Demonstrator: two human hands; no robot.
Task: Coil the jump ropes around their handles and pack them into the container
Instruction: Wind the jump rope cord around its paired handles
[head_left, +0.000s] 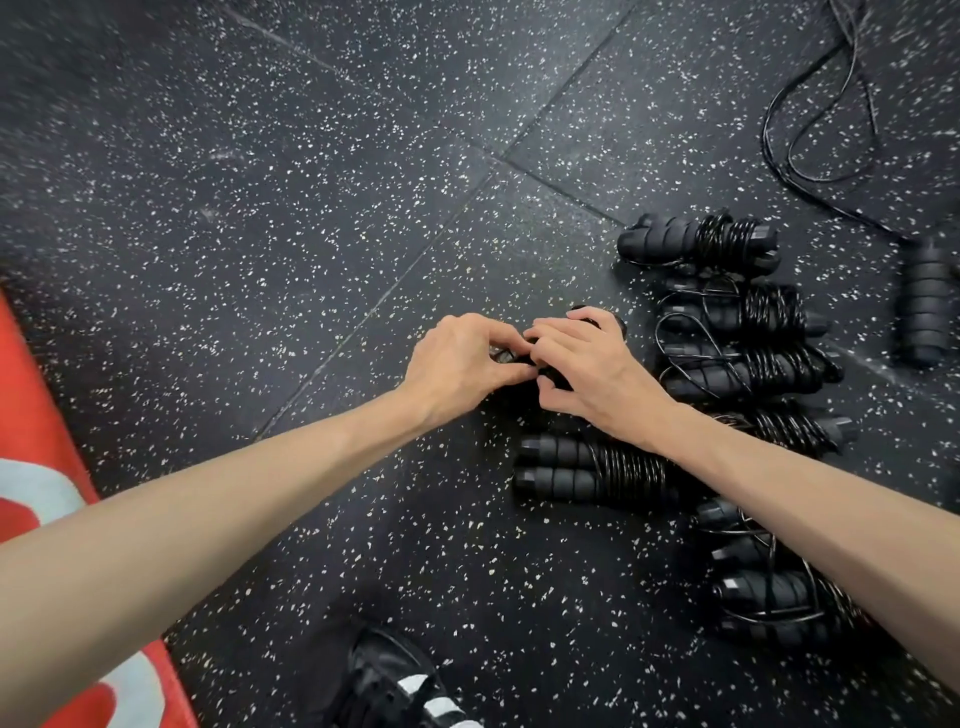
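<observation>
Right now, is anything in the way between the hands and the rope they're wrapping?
No. The left hand and right hand already grip the rope directly, with nothing visible between. No container shows in this view, so its path can't be judged.

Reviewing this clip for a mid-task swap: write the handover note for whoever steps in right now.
Left hand and right hand both grip one jump rope bundle low over the floor, apparently finishing its coil.
Done: a row of coiled ropes lies to the right.
Left: one uncoiled rope with its handle at far right; nothing packed, no container in view.
</observation>
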